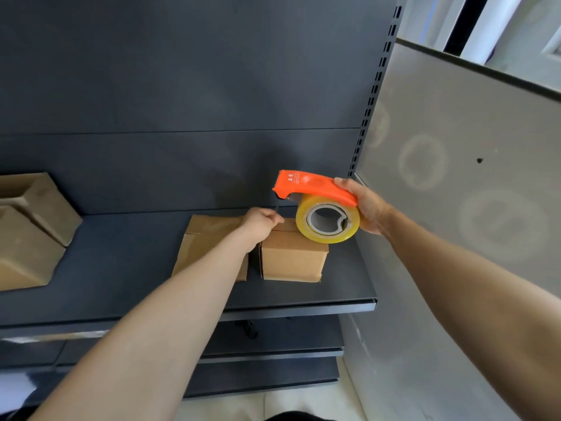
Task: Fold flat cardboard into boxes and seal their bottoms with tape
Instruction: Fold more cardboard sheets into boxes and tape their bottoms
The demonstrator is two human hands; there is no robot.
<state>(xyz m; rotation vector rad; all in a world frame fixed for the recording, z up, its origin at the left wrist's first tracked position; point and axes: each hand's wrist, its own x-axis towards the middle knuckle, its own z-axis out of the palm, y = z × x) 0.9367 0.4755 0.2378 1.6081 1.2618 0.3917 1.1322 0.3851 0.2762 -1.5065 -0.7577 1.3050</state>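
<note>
A small folded cardboard box stands on the dark shelf. My right hand grips an orange tape dispenser with a roll of clear yellowish tape, held just above the box's top right edge. My left hand rests at the box's top left, fingers pinched together near the dispenser's cutter, seemingly on the tape end, though the tape itself is too faint to see. A stack of flat cardboard lies just left of the box, partly under my left forearm.
Folded cardboard boxes stand at the shelf's left end. A dark back panel rises behind the shelf, and a grey wall closes off the right. Lower shelves sit beneath the front edge.
</note>
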